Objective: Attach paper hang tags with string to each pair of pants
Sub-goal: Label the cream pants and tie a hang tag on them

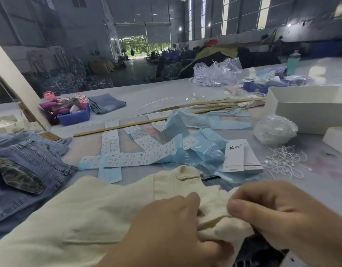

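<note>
Both hands bunch the cream pants [93,212] on the counter [147,93]: the left hand [166,228] grips the fabric, the right hand [278,214] pinches a fold. Just beyond the fingers [241,207] stand white hang tags [237,157]; loose strings [284,160] lie to their right.

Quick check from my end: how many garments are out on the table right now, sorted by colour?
Cream pants, under both hands: 1
Blue jeans at near left: 1
Folded blue jeans farther back: 1
Total: 3

The left hand and right hand pinch the cream fabric. The near-left denim may be more than one pair; I cannot tell.
</note>
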The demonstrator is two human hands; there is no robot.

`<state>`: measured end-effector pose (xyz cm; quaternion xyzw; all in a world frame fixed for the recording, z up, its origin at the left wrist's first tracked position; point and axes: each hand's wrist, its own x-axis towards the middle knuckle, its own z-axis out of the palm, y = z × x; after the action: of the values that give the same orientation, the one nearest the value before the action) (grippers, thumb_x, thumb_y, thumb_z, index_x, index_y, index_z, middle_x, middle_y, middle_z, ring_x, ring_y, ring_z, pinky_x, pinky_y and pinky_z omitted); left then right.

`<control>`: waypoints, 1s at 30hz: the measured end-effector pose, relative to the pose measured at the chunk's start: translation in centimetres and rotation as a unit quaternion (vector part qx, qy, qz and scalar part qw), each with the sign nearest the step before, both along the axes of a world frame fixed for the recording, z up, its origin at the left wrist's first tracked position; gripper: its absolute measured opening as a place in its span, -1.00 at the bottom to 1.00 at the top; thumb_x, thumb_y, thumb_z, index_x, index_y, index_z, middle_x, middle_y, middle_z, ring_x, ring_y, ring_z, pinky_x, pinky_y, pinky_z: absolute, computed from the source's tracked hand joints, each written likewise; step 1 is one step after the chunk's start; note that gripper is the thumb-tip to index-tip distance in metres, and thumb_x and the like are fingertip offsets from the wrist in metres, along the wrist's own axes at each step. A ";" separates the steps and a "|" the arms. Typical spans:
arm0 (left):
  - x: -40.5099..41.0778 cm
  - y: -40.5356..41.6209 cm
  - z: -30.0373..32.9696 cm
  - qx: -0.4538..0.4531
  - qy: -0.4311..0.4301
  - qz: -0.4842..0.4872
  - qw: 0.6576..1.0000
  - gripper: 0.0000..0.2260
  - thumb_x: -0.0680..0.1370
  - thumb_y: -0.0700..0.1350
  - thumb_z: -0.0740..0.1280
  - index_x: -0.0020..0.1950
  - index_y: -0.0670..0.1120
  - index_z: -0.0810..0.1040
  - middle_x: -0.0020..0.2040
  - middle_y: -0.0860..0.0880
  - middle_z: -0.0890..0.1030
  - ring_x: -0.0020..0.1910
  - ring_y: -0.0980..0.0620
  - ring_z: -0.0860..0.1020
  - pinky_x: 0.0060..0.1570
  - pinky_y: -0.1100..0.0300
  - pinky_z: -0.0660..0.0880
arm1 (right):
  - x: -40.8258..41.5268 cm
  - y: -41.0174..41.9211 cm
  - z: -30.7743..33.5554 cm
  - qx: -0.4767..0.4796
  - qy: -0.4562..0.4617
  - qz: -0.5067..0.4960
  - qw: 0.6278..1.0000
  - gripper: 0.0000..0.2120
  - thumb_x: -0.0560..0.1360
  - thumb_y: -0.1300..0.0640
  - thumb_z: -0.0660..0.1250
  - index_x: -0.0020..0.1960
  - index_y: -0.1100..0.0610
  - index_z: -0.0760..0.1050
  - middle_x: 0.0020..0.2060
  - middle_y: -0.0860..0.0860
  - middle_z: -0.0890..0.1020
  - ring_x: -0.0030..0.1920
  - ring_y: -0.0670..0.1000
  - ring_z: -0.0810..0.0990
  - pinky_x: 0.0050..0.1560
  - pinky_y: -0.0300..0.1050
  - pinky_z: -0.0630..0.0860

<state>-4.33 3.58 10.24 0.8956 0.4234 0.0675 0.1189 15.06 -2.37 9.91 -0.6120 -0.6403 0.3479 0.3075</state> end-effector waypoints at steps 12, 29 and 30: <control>-0.3 -1.5 -0.7 0.017 -0.225 0.003 0.974 -0.76 0.36 0.37 0.10 -0.05 0.33 0.30 -0.13 0.38 0.45 -0.14 0.41 0.40 -0.17 0.44 0.34 | -3.0 3.4 -2.6 0.061 0.401 -0.093 0.909 -0.77 0.16 0.24 0.60 -0.25 0.04 0.64 -0.32 0.09 0.66 -0.35 -0.03 0.60 -0.40 -0.23 0.51; -3.5 0.0 -0.4 -0.394 -0.550 0.171 0.716 -0.93 0.08 -0.28 0.31 -0.49 -0.16 0.48 -0.48 -0.16 0.41 -0.55 -0.04 0.47 -0.55 0.18 0.46 | -5.1 2.9 -3.3 0.135 0.125 -0.161 0.970 -0.42 0.07 -0.15 0.44 0.08 -0.27 0.41 -0.21 -0.06 0.66 -0.22 0.01 0.64 -0.08 0.09 0.61; -3.7 -0.1 -0.7 -0.379 -0.585 0.180 0.694 -0.91 0.07 -0.31 0.30 -0.51 -0.15 0.45 -0.50 -0.14 0.36 -0.59 -0.03 0.43 -0.59 0.19 0.43 | -5.2 2.9 -3.2 0.135 0.105 -0.171 0.970 -0.44 0.10 -0.12 0.45 0.07 -0.27 0.40 -0.23 -0.09 0.64 -0.24 -0.02 0.62 -0.12 0.01 0.60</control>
<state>-7.99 3.52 9.52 0.4604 0.4113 0.4321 0.6574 9.91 0.56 6.74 -0.6254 -0.5309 0.2627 0.5079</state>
